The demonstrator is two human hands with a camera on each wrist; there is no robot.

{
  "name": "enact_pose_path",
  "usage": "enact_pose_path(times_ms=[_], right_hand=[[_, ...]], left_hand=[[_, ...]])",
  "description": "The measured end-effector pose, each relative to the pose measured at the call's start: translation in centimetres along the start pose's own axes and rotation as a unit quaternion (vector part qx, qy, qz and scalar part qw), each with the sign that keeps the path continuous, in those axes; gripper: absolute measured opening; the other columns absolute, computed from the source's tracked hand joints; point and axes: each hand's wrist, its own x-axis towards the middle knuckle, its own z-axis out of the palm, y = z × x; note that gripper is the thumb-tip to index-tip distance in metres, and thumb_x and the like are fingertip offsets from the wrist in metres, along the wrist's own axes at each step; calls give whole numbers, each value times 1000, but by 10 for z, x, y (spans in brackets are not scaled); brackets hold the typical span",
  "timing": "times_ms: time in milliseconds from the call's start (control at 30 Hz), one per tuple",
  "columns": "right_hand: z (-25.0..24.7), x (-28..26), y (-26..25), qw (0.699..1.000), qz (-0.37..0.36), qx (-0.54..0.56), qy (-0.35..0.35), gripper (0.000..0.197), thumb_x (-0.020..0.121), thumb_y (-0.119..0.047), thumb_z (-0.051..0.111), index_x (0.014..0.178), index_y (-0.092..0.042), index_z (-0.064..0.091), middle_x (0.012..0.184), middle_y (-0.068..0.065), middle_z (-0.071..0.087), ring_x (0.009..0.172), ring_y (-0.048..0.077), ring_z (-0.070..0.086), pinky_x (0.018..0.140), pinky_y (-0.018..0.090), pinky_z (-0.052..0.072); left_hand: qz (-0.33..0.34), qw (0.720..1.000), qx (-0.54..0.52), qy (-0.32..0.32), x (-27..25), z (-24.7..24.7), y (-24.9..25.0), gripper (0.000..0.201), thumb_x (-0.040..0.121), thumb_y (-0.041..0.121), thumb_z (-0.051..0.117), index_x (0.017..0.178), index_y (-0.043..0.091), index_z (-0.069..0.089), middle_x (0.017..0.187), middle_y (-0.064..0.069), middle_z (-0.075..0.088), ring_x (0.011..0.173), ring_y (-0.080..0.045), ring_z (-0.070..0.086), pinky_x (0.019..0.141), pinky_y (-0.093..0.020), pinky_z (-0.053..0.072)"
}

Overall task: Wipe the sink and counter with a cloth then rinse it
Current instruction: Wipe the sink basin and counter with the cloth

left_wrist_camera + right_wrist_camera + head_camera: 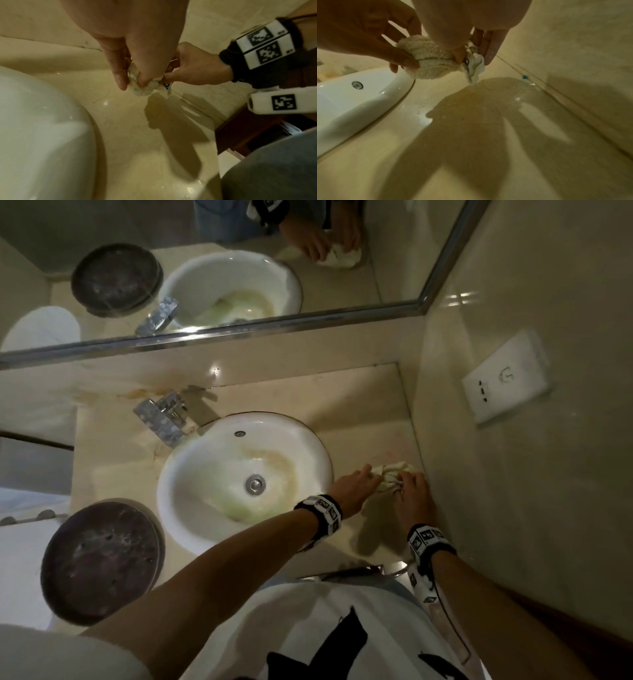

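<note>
- Two hands work one cream cloth, bunched up over the beige counter at about 3 o'clock from the white sink, close to the side wall.
- Left hand has thumb and fingers curled round the cloth's sink-side end; right hand pinches the wall-side end.
- Only the right wrist view shows the cloth's texture: a fluffy terry ball with a thin white tail hanging at 6 o'clock, its tip at the counter; whether the tip touches it I cannot tell. The left hand clamps the ball between thumb and fingers there.
- Only the left wrist view shows the right hand from the side, fingertips nipped onto the cloth, with marker blocks strapped to that wrist.
- Only the head view takes in the rest: one chrome tap at 11 o'clock of the sink, one drain in a stained bowl, one dark round lid at 8 o'clock, one wall socket at 2 o'clock, one mirror behind at 12 o'clock.
- Both wrist views catch one stretch of sink rim.
</note>
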Motion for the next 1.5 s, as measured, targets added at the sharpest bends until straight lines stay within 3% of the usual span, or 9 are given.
enact_pose_path(times_ms=[233, 300, 467, 600, 867, 1133, 1333, 1500], right_hand=[[5, -38, 30, 994, 76, -79, -27, 35, 88, -8, 65, 122, -12, 58, 130, 15, 46, 109, 33, 54, 90, 41, 50], [10, -43, 33, 987, 100, -120, -42, 38, 89, -11, 65, 125, -14, 56, 132, 15, 44, 110, 33, 53, 90, 40, 49], [18, -41, 27, 977, 145, -135, -79, 44, 98, -7, 49, 142, -13, 45, 136, 17, 48, 117, 36, 56, 93, 43, 50], [25, -35, 28, 980, 143, -117, -74, 45, 98, -3, 45, 143, -7, 45, 135, 19, 53, 119, 37, 56, 93, 44, 50], [38, -22, 31, 983, 130, -108, -67, 52, 97, -4, 51, 148, -5, 40, 154, 17, 39, 144, 36, 31, 115, 43, 29], [30, 0, 30, 986, 107, -103, -83, 64, 94, -2, 52, 155, -7, 30, 161, 16, 27, 144, 38, 27, 118, 45, 27], [20, 26, 26, 986, 77, -116, -87, 65, 95, -3, 54, 155, -8, 31, 161, 15, 28, 142, 40, 30, 117, 46, 28], [16, 50, 11, 984, 75, -134, -94, 67, 96, -8, 56, 157, -11, 27, 164, 13, 24, 144, 39, 27, 120, 45, 24]], left_hand=[[25, 998, 23, -55, 2, 29, 38, 56, 82, -6, 64, 132, 9, 45, 128, -18, 44, 95, -36, 60, 67, -43, 52], [35, 996, 44, -69, 4, 33, 43, 55, 84, -5, 63, 134, 10, 45, 130, -18, 44, 96, -36, 61, 67, -42, 49], [36, 993, 57, -93, 7, 40, 49, 52, 88, -2, 60, 136, 7, 44, 134, -17, 44, 102, -36, 61, 74, -42, 49], [35, 993, 64, -90, 10, 43, 47, 54, 86, -2, 63, 136, 7, 43, 134, -17, 44, 103, -35, 60, 73, -41, 50], [17, 995, 56, -75, 22, 36, 42, 45, 90, -2, 57, 133, 6, 45, 133, -19, 43, 106, -36, 56, 72, -41, 48], [0, 997, 58, -57, 42, 25, 31, 44, 90, -2, 54, 132, 6, 46, 130, -19, 45, 103, -36, 55, 67, -40, 45], [-23, 998, 48, -41, 57, 16, 19, 47, 88, -3, 57, 132, 8, 46, 130, -18, 45, 105, -35, 54, 64, -39, 42], [-36, 999, 38, -16, 72, 5, -1, 51, 89, 0, 58, 137, 10, 45, 131, -17, 46, 108, -35, 53, 67, -42, 47]])
